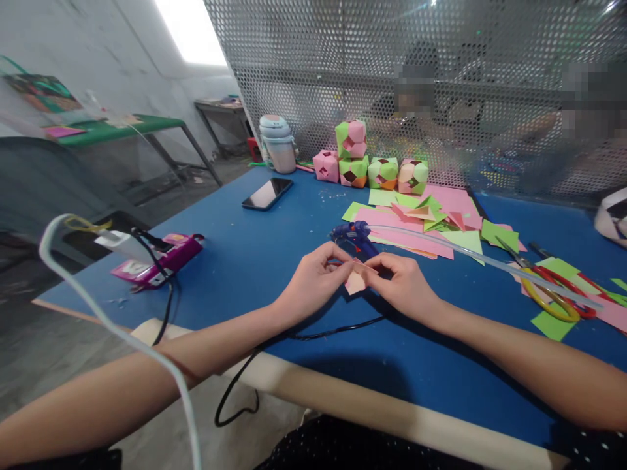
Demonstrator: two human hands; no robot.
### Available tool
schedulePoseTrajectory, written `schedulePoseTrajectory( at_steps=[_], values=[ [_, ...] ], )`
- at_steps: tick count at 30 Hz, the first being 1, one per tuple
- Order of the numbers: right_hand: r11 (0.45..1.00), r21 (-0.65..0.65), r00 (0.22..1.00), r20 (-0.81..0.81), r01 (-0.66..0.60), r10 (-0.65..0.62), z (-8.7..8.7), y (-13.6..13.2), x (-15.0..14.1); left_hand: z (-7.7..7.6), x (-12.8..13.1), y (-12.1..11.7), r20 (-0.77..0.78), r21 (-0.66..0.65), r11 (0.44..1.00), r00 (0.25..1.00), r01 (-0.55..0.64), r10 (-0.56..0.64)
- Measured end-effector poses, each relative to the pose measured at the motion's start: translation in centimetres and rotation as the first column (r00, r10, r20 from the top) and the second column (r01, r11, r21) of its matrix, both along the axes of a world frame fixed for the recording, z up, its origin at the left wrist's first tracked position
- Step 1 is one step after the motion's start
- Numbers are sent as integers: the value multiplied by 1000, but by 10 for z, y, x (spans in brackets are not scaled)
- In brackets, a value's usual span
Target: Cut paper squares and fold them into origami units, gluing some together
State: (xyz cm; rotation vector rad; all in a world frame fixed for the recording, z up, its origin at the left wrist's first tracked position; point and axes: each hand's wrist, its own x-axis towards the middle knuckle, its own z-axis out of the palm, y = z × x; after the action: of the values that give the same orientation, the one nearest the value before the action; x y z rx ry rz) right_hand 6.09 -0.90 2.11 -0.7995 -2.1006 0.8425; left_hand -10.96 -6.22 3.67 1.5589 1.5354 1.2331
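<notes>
Between my two hands, just above the blue table [313, 228], is a small pink folded paper piece [356, 281]. My left hand [321, 274] pinches its left side, thumb and fingers pressed together. On the other side my right hand [404, 281] grips it the same way. Right behind the hands lies a blue hot glue gun [360, 238] with a long clear glue stick [470, 251] coming out of its back towards the right. Farther back rest loose pink and green paper sheets [416, 235] and several folded paper cubes [354, 171], one stacked on top.
At left sit a purple power strip [164, 261] with plugs and a white cable [112, 323]. A phone [268, 194] and a light-blue bottle [279, 145] stand farther back. Scissors [548, 294] lie on paper scraps at right. A perforated metal panel [313, 65] closes the back, with people behind it.
</notes>
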Motion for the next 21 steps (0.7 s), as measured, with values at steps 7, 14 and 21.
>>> schedulePoseTrajectory(
  at_steps=[7, 14, 21],
  values=[
    [998, -27, 998, 25, 51, -51, -2, -2, -2, -4, 2, 3, 6, -35, 998, 999, 53, -53],
    [992, 40, 989, -91, 117, -113, 0, 10, 12, -11, -11, 13, 140, -81, 996, 989, -45, 56],
    [983, -2, 972, 149, 185, -182, -9, 46, 4, -17, -20, 22, 229, -93, 994, 970, -60, 80]
  ],
)
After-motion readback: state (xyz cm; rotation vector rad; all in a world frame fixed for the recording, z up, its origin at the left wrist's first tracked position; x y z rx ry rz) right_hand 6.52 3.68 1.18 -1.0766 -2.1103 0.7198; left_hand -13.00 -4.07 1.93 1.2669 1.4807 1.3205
